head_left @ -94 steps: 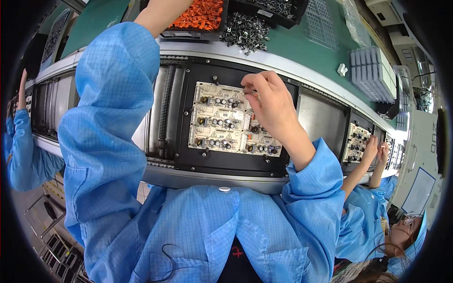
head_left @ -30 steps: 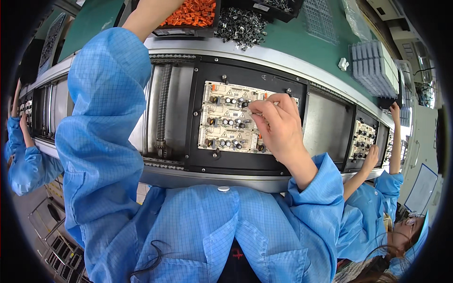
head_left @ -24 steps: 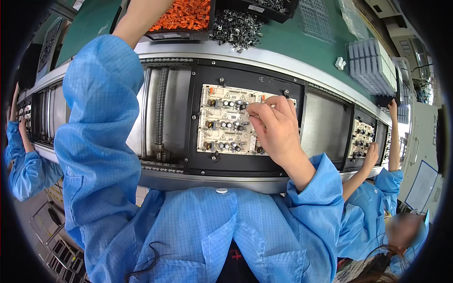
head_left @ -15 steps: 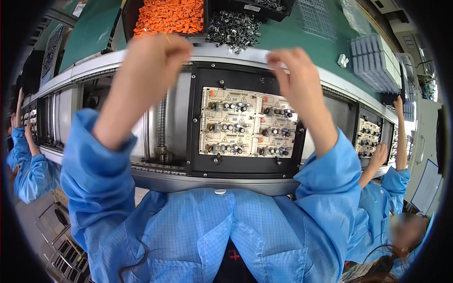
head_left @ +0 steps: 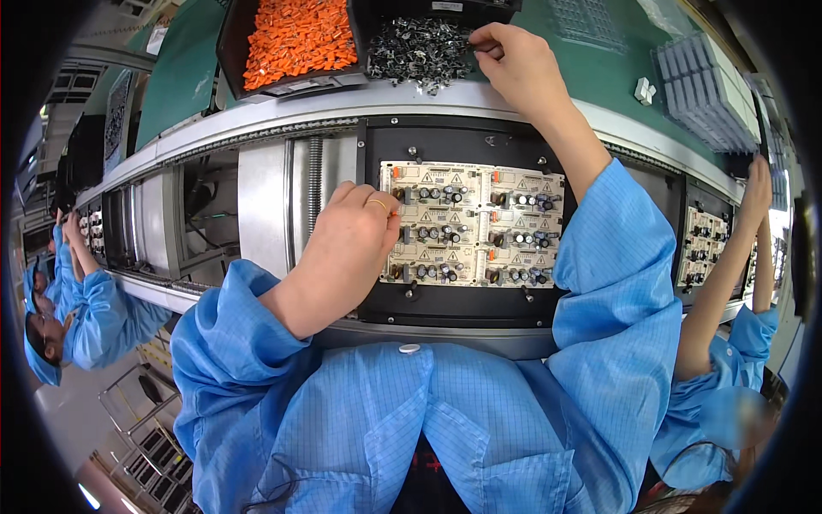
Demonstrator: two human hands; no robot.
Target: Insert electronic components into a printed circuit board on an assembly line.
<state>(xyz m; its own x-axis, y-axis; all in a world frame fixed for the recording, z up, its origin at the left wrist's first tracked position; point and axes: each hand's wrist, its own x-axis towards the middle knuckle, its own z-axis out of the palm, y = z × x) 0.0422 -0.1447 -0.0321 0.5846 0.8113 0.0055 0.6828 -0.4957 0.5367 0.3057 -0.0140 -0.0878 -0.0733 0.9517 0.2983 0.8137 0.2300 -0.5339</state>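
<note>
My left hand, a ring on one finger, is closed in a pinch at the left edge of the circuit board panel. A hint of orange shows at its fingertips, which hide that part of the board. Rows of dark capacitors and several orange parts stand on the panel, which lies in a black frame. Beyond it, my right hand has thumb and finger together at the right edge of a pile of small black-and-silver metal parts. What those fingertips hold is too small to make out.
A black bin of orange parts stands left of the metal parts. Grey stacked trays and a small white piece lie at right on the green bench. The conveyor rail runs across. Co-workers' arms reach in at right and far left.
My left hand has come down from beside the orange bin to the board's left edge. My right hand has moved up from above the frame to the metal parts.
</note>
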